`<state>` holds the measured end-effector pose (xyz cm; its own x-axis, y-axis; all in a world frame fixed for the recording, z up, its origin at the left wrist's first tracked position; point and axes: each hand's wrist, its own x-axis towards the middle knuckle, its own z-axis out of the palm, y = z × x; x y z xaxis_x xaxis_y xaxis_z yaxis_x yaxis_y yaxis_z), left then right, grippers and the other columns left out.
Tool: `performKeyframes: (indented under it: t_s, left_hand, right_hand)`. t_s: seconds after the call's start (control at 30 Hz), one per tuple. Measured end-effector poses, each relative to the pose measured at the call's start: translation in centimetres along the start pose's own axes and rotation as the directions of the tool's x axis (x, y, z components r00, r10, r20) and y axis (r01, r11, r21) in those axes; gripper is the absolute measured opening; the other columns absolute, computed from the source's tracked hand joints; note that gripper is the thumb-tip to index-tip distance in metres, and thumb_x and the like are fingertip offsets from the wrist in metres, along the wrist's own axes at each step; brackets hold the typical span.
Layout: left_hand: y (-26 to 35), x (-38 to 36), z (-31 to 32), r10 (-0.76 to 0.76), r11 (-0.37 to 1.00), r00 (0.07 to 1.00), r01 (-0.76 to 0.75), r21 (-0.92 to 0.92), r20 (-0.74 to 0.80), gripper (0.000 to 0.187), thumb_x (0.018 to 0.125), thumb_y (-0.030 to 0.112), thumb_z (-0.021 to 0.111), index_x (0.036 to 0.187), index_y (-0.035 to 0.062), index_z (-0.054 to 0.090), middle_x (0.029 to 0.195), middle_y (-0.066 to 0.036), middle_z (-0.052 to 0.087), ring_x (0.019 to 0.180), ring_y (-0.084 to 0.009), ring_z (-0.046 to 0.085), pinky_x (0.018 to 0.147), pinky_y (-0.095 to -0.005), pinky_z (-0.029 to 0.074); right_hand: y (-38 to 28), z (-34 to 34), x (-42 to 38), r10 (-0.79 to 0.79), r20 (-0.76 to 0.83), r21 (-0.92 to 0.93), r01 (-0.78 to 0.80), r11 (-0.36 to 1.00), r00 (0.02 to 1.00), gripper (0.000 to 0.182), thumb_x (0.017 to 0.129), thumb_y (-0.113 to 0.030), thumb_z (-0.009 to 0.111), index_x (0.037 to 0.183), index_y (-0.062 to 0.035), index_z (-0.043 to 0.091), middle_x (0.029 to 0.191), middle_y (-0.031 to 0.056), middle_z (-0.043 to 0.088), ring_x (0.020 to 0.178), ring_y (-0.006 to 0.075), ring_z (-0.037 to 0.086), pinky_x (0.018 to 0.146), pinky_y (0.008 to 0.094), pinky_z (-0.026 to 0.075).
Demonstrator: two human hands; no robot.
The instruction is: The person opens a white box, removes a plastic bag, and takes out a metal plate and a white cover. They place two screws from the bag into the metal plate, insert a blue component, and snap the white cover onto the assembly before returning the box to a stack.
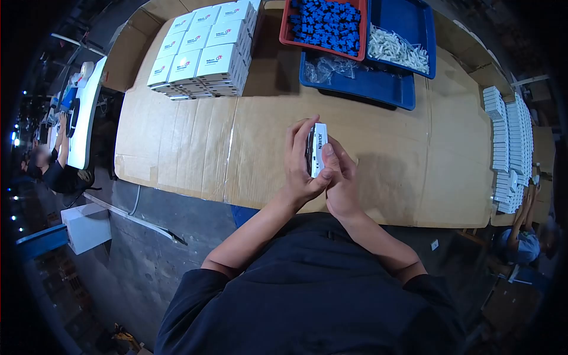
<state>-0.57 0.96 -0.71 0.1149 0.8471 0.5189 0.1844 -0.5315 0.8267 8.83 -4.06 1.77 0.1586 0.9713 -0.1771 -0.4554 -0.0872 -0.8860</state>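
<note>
Between my two hands, above the cardboard-covered table, is a small white plastic case (320, 137) with dark "JOREN" lettering on its narrow side. My left hand (297, 163) wraps it from the left, fingers along its far side and thumb at its lower end. From the right, my right hand (341, 177) grips the same case, with the thumb pressed on its lettered side. A dark strip shows along the case's left edge. My palms and fingers hide the rest of it.
Stacked white boxes (195, 65) stand at the back left. Behind my hands are a red tray (286, 36) of blue parts, a blue tray (431, 35) of white pieces, and a lower blue tray (378, 92) with clear plastic bags. White stacks (503, 142) line the right; people work both sides.
</note>
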Motion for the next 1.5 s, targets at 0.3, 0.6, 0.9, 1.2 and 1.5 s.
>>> performKeyframes:
  t_s: [0.3,0.6,0.9,1.2,1.5]
  left_hand:
    - [-0.6,0.0,0.4,0.081,0.995,0.996,-0.082,-0.06,-0.032,0.078,0.096,0.058,0.048,0.128,-0.0124,0.055,0.12,-0.029,0.06,0.107,-0.0421,0.061,0.089,-0.0464,0.052]
    - [-0.5,-0.6,0.5,0.058,0.995,0.997,-0.062,-0.082,-0.041,0.08,0.096,0.059,0.043,0.128,-0.0134,0.055,0.12,-0.029,0.06,0.109,-0.0408,0.06,0.089,-0.0462,0.052]
    - [-0.7,-1.0,0.3,0.022,0.996,0.999,-0.026,-0.091,-0.04,0.083,0.096,0.062,0.038,0.129,-0.0134,0.055,0.121,-0.03,0.058,0.108,-0.0392,0.06,0.087,-0.044,0.053]
    - [-0.8,-1.6,0.4,0.027,0.996,0.998,-0.032,-0.089,-0.054,0.084,0.097,0.062,0.036,0.129,-0.013,0.055,0.121,-0.029,0.058,0.11,-0.0397,0.059,0.088,-0.0447,0.052]
    - [-1.6,-0.7,0.7,-0.134,0.959,0.988,0.148,-0.242,0.075,0.098,0.097,0.068,0.044,0.153,-0.011,0.034,0.136,-0.026,0.049,0.124,-0.0356,0.048,0.11,-0.045,0.036]
  right_hand:
    - [0.0,-0.7,-0.9,-0.068,-0.03,-0.29,0.057,0.955,0.997,0.05,0.113,-0.039,0.046,0.123,0.005,0.066,0.097,0.0021,0.066,0.089,0.0083,0.056,0.078,0.0256,0.047]
    - [-0.6,-0.7,-1.3,-0.053,-0.023,-0.371,0.041,0.928,0.998,0.048,0.114,-0.036,0.042,0.106,0.0047,0.065,0.091,0.0037,0.066,0.084,0.009,0.055,0.075,0.0273,0.047]
    - [-1.3,0.7,-1.5,-0.06,-0.083,-0.36,0.026,0.933,0.995,0.047,0.113,-0.035,0.043,0.101,0.0052,0.064,0.084,0.0038,0.064,0.078,0.01,0.054,0.07,0.0298,0.046]
    - [-1.0,-0.1,-1.9,-0.034,-0.015,-0.385,0.025,0.923,0.999,0.051,0.114,-0.034,0.039,0.127,0.0081,0.063,0.103,0.0113,0.071,0.096,0.0146,0.063,0.087,0.032,0.051]
    - [-0.3,-2.8,0.8,0.025,0.103,-0.389,0.017,0.921,0.994,0.066,0.112,-0.048,0.04,0.154,0.0032,0.045,0.139,0.0149,0.056,0.126,0.0212,0.057,0.1,0.0322,0.05]
